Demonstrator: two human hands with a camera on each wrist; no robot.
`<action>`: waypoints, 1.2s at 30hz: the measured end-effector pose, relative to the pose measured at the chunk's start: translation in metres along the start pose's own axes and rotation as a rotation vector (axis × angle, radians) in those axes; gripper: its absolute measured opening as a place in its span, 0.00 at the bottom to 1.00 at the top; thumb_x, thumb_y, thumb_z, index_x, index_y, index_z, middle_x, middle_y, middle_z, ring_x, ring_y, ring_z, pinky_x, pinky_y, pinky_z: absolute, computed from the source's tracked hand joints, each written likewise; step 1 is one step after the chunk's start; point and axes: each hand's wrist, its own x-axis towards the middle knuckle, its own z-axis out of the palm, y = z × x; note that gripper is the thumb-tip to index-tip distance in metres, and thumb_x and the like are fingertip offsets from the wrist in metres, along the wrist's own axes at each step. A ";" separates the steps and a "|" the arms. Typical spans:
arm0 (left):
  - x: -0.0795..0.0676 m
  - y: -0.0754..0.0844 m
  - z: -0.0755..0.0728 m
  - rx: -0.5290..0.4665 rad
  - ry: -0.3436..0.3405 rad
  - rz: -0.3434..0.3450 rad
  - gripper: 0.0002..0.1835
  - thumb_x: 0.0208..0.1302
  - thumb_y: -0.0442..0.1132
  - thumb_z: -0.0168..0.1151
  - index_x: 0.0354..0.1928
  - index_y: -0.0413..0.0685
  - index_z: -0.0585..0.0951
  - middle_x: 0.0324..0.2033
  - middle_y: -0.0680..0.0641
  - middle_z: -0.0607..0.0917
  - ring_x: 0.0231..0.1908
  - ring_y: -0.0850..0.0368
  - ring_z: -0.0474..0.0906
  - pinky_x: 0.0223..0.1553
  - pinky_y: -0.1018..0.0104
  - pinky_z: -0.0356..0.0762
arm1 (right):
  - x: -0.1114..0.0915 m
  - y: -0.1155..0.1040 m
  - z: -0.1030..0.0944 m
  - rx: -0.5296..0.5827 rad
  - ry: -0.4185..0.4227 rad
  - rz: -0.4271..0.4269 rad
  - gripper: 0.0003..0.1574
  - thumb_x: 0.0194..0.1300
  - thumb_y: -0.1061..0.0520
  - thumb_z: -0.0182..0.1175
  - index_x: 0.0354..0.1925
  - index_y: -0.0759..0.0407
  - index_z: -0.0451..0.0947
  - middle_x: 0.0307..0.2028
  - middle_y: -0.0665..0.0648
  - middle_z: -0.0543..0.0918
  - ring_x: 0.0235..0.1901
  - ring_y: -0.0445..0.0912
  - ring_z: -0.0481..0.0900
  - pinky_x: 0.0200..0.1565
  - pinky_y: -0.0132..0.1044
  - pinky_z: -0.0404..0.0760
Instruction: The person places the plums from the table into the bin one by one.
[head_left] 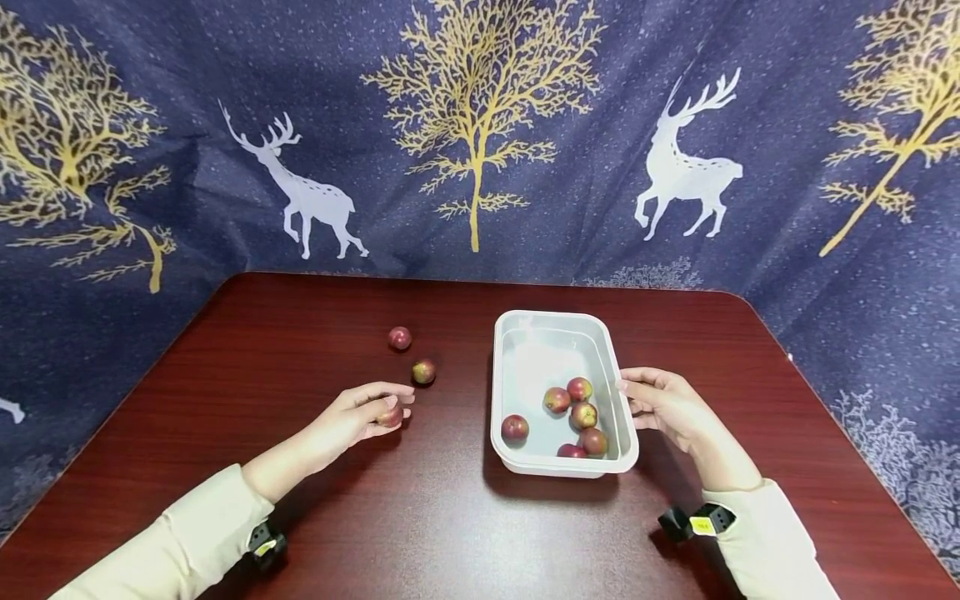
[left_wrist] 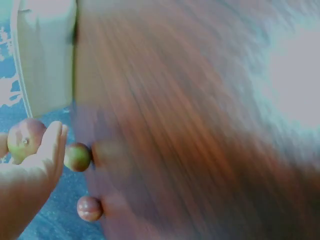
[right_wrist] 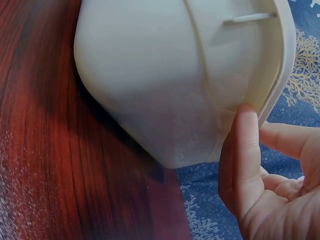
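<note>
I have a plum (head_left: 390,417) in my left grip (head_left: 347,423), near two loose plums (head_left: 423,372) on the tabletop (head_left: 375,517); my right grip (head_left: 667,402) pinches the tub (head_left: 525,358); likely mid-gathering, next calling for a carry rightward over the tub

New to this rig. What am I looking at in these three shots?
No robot here: a person's two bare hands do the work. The wide shot comes from a head camera looking forward and down; the other two come from black wrist cameras, one per arm.

The left hand holds a reddish round fruit. The right hand grips the rim of a white container, with six similar fruits visible inside. Two loose fruits lie on the dark red table. The left wrist shot is partly blurred; the right one shows the container's outside.
</note>
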 end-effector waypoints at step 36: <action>0.032 0.056 0.029 -0.353 -0.160 -0.060 0.29 0.60 0.23 0.41 0.65 0.24 0.55 0.52 0.41 0.77 0.49 0.54 0.80 0.57 0.65 0.74 | 0.001 0.001 0.000 0.016 0.007 0.002 0.28 0.70 0.62 0.50 0.58 0.83 0.59 0.29 0.46 0.83 0.26 0.38 0.81 0.31 0.33 0.84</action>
